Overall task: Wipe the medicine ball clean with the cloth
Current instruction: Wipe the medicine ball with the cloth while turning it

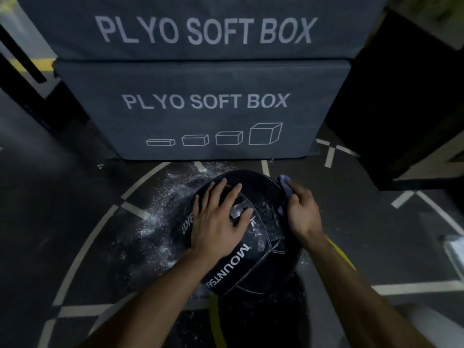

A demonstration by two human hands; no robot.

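Note:
A black medicine ball (253, 262) with white lettering rests on the dark floor in front of me. White powder smears its top and right side. My left hand (221, 219) lies flat on top of the ball, fingers spread. My right hand (302, 212) presses a small purple-blue cloth (285, 187) against the ball's upper right side, with the fingers closed around it. Most of the cloth is hidden under that hand.
Two stacked grey soft plyo boxes (208, 109) stand just behind the ball. White powder (155, 222) is scattered on the floor to the ball's left. White lines (82, 249) cross the floor. A dark block (401, 109) stands at the right, a black frame (22, 79) at the left.

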